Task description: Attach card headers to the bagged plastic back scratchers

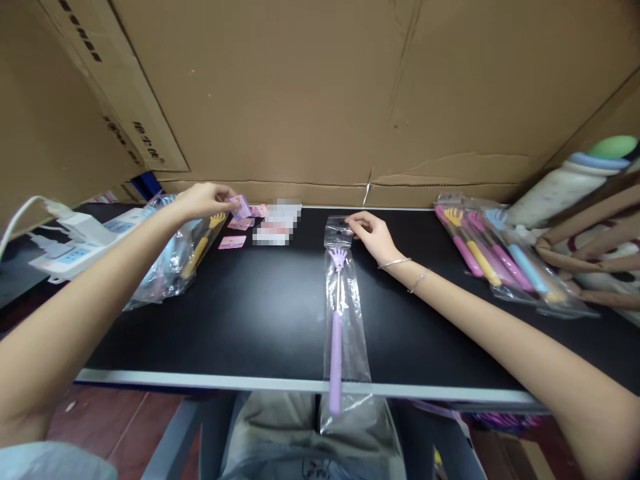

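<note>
My left hand (213,200) is closed on a small purple card (241,207), lifted just over several pink cards at the back of the table. One more pink card (232,243) lies flat in front of them. Around the upper corner of a clear plastic bag (354,300), my right hand (369,233) pinches the edge by the hang hole. Inside that bag is a purple back scratcher (336,353), hand-shaped end toward the back, its handle reaching past the table's front edge.
Bagged back scratchers (477,257) in several colours lie at the right, near a bottle (560,183). On the left are more bagged ones (197,257) and a power strip (83,250) with plugs. Cardboard walls (300,93) enclose the black table (260,320).
</note>
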Tool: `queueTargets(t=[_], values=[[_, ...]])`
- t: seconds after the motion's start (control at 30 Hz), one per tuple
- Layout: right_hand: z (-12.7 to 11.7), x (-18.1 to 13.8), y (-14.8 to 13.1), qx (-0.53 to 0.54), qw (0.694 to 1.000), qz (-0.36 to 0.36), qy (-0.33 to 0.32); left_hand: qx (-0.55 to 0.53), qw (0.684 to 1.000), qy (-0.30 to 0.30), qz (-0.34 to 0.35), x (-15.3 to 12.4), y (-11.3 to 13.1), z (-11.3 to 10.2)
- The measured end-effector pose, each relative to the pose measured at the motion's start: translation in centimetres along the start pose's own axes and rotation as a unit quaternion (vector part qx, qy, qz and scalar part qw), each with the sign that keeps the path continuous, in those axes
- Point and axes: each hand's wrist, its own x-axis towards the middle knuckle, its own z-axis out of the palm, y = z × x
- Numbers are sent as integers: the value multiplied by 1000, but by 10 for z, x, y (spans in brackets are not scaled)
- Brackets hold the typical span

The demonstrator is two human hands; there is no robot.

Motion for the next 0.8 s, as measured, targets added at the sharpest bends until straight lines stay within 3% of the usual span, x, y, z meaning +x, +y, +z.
queueTargets(t=[0.1,0.17,0.33,0.43,0.57,0.8], values=[[0,0,-1,7,1000,4,-1,-27,996,87,2,-7,27,2],[0,-1,-1,8,1000,4,2,-81,990,110,43,-10,49,11],[0,-1,1,4,1000,3,7,-142,964,102,199,-19,116,52],[0,0,4,6,1000,5,20,-150,946,90,275,-18,143,76],[0,1,5,16,1000,-14,23,-163,936,115,289,-11,152,97],[1,0,0,3,999,-41,-21,-161,956,121,214,-12,142,110]])
